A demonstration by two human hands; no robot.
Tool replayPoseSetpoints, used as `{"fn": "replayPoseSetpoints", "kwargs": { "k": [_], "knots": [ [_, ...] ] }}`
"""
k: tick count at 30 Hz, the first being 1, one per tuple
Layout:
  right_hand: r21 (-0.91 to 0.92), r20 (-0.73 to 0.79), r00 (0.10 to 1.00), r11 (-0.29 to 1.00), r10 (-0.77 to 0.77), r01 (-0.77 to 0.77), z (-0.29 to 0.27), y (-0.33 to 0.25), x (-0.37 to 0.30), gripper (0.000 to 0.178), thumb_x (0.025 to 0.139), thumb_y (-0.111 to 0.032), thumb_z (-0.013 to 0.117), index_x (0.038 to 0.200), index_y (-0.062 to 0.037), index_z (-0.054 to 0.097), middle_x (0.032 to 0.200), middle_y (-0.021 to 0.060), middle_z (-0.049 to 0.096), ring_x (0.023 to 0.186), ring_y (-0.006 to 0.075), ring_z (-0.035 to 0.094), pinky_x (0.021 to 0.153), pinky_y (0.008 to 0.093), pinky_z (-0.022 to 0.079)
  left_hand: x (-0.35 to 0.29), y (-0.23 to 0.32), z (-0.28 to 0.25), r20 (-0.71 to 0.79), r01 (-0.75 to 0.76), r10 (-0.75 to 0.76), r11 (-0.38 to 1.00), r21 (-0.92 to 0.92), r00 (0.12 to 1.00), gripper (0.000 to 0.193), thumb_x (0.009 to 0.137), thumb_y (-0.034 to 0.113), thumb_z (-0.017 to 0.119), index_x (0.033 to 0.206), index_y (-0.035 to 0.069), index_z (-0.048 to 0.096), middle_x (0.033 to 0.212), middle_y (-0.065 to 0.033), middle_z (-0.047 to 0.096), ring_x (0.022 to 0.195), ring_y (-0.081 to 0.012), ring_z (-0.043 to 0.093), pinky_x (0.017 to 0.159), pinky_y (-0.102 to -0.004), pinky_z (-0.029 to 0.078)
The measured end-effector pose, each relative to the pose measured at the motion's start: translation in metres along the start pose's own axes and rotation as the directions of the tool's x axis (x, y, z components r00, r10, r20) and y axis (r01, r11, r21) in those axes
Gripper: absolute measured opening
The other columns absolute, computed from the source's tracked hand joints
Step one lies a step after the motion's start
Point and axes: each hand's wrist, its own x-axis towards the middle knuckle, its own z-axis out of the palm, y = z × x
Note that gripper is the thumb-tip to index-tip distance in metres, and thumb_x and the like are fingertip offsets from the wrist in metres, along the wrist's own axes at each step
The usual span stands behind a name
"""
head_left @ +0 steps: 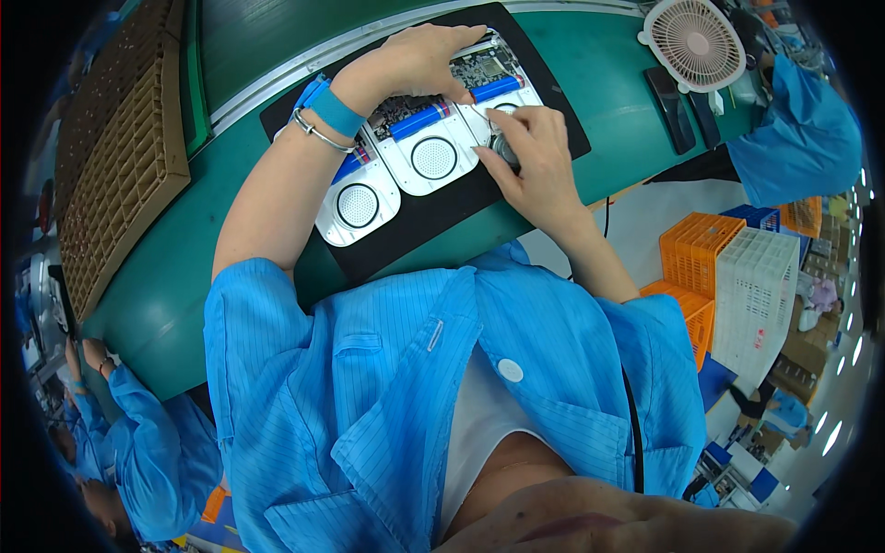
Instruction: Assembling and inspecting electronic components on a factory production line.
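A blue smock (pixel 415 387) filled the foreground. Beyond, three white housings (pixel 429 157) were laid on a black mat (pixel 415 221); the last was steadied by the flattened left hand (pixel 419 60) while a round part (pixel 505 147) was pinched by the right hand (pixel 535 152).

Both bare forearms reach up from short blue sleeves, elbows apart and wrists converging. The left hand (pixel 419 60) lies palm down, fingers extended together and pointing right, with a blue strap and a thin metal bangle circling its wrist. The right hand (pixel 535 152) sits just below it, knuckles up, fingers curled inward with fingertips pinched close.
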Motion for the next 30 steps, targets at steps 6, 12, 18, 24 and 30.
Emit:
{"fn": "replayPoseSetpoints", "kwargs": {
  "k": [6, 12, 18, 24, 30],
  "knots": [
    [0.124, 0.081, 0.978, 0.971, 0.195, -0.204, -0.016, 0.007, -0.009, 0.04, 0.081, -0.021, 0.084, 0.108, 0.0002, 0.065, 0.098, 0.0115, 0.052, 0.08, 0.0248, 0.06, 0.065, 0.0363, 0.051, -0.001, 0.002, -0.002, 0.013, 0.033, -0.033, 0.999, 0.008, 0.999, 0.105, 0.063, 0.037, 0.094, 0.154, 0.017, 0.047, 0.133, -0.0159, 0.067, 0.118, -0.0297, 0.069, 0.102, -0.0392, 0.054],
    [0.169, 0.165, 0.981, 0.977, 0.101, -0.129, -0.029, 0.024, 0.015, 0.033, 0.085, -0.01, 0.078, 0.112, 0.0018, 0.064, 0.103, 0.0126, 0.056, 0.085, 0.029, 0.065, 0.072, 0.0398, 0.054, -0.001, 0.003, -0.002, -0.002, 0.012, -0.012, 1.0, 0.019, 1.0, 0.104, 0.064, 0.037, 0.094, 0.154, 0.017, 0.047, 0.132, -0.0163, 0.068, 0.115, -0.0303, 0.07, 0.101, -0.0387, 0.055],
    [0.195, 0.305, 0.952, 0.98, -0.02, -0.042, -0.029, 0.044, 0.027, 0.029, 0.089, -0.006, 0.072, 0.115, -0.0017, 0.063, 0.109, 0.0127, 0.057, 0.095, 0.0324, 0.064, 0.079, 0.042, 0.054, -0.001, 0.005, -0.003, 0.006, 0.013, -0.013, 1.0, 0.003, 1.0, 0.104, 0.063, 0.036, 0.094, 0.154, 0.016, 0.047, 0.131, -0.0169, 0.068, 0.114, -0.0306, 0.07, 0.099, -0.0388, 0.055],
    [0.193, 0.358, 0.93, 0.981, -0.079, 0.009, -0.03, 0.047, 0.033, 0.026, 0.089, -0.007, 0.071, 0.113, -0.0015, 0.064, 0.11, 0.0125, 0.057, 0.097, 0.0329, 0.063, 0.081, 0.0433, 0.054, 0.0, 0.002, -0.001, 0.001, 0.008, -0.008, 1.0, -0.005, 1.0, 0.104, 0.063, 0.036, 0.094, 0.154, 0.015, 0.047, 0.131, -0.0171, 0.068, 0.114, -0.0308, 0.07, 0.099, -0.0388, 0.055],
    [0.155, 0.388, 0.914, 0.986, -0.115, 0.058, -0.033, 0.045, 0.038, 0.023, 0.089, -0.006, 0.072, 0.111, 0.0001, 0.066, 0.108, 0.0109, 0.058, 0.103, 0.0303, 0.061, 0.085, 0.0423, 0.054, 0.001, 0.002, 0.0, -0.01, -0.015, 0.015, 0.999, 0.031, 1.0, 0.104, 0.063, 0.037, 0.094, 0.154, 0.014, 0.047, 0.135, -0.0178, 0.066, 0.116, -0.0308, 0.069, 0.101, -0.0391, 0.054]
  ]
}}
